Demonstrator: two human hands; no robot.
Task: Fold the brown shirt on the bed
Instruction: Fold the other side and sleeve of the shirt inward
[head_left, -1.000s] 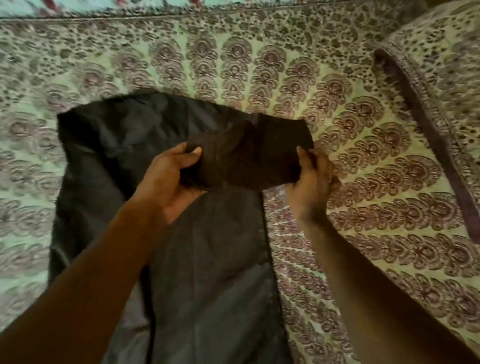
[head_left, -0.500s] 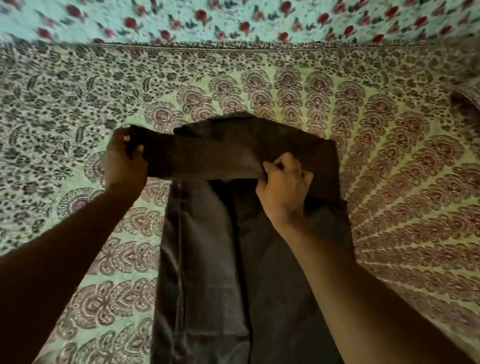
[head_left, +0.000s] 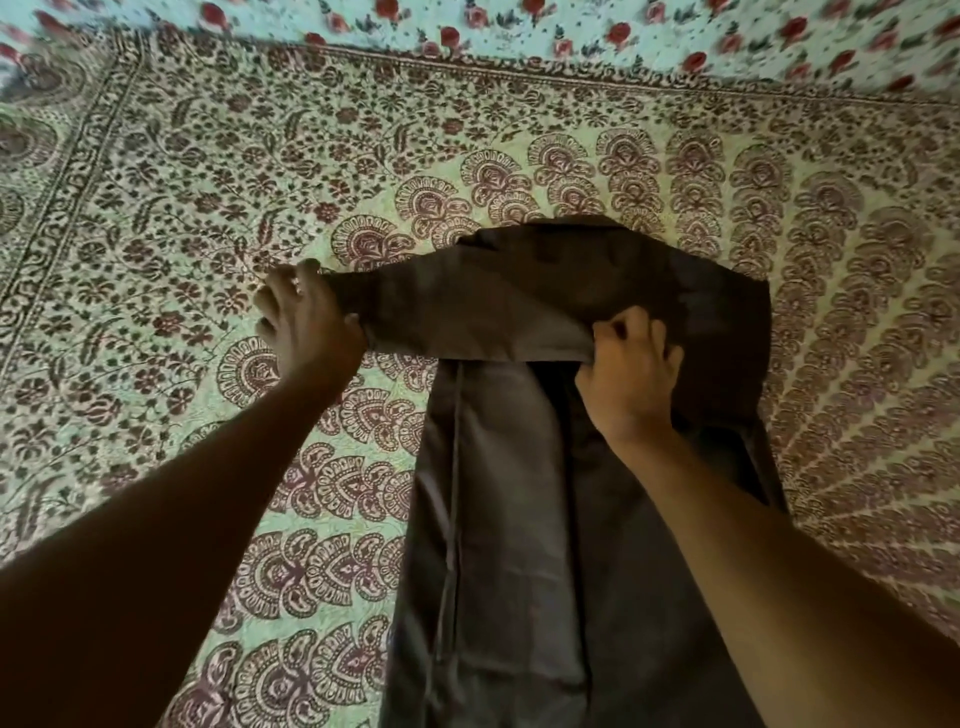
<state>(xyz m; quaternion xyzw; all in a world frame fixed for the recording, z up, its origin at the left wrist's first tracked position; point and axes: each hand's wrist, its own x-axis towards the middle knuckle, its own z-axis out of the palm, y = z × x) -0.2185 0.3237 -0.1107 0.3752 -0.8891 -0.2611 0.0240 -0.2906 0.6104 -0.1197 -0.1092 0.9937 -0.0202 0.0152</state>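
The bed (head_left: 156, 208) carries one garment: the brown shirt (head_left: 519, 519), laid on a green bedspread printed with maroon paisley fans. A second cloth with red flowers (head_left: 571, 31) runs along the far edge at twelve o'clock. The shirt's body is already narrowed into a long strip that runs from the centre of the view down to six o'clock, its side edges turned inward. Its top lies just past the centre, toward one o'clock, and a sleeve (head_left: 467, 306) stretches from there across to nine o'clock.

The left hand (head_left: 306, 322) sits at the sleeve's outer end, around nine o'clock from the shirt's top, with its fingers curled over the cuff and clamped on the fabric. The right hand (head_left: 631, 374) is at the centre, knuckles up, its fingers bunched tightly and pinching the sleeve's lower edge where it crosses the body.
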